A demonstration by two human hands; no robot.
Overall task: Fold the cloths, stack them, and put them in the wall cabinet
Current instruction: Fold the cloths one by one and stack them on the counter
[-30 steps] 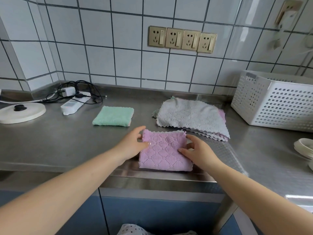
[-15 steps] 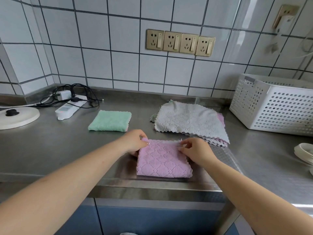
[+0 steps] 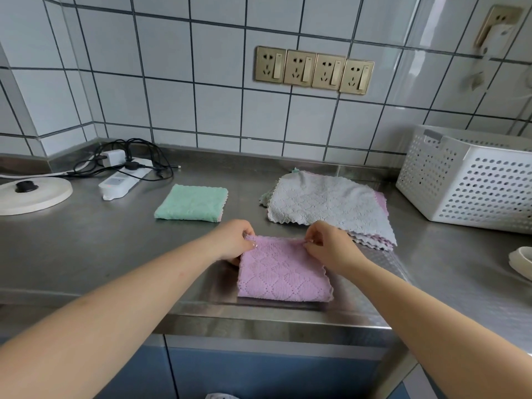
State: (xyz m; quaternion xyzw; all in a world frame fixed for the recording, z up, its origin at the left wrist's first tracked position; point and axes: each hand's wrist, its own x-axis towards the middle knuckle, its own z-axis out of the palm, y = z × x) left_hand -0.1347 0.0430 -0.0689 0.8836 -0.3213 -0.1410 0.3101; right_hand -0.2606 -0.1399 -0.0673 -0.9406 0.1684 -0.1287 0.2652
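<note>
A folded purple cloth (image 3: 280, 273) lies on the steel counter near the front edge. My left hand (image 3: 234, 240) pinches its far left corner and my right hand (image 3: 328, 246) pinches its far right corner. A folded green cloth (image 3: 191, 203) lies flat behind and to the left. To the right at the back is a pile of unfolded cloths (image 3: 325, 204) with a grey one on top and pink edges showing beneath it. The wall cabinet is out of view.
A white perforated basket (image 3: 472, 180) stands at the right. A power strip (image 3: 121, 182) with tangled black cables and a round white lid (image 3: 31, 191) lie at the back left. A white dish rim (image 3: 522, 262) shows at the right edge. Sockets line the tiled wall.
Both hands have moved from the cloth's sides up to its far corners, and their fingers have closed into pinches. The view has tilted slightly upward.
</note>
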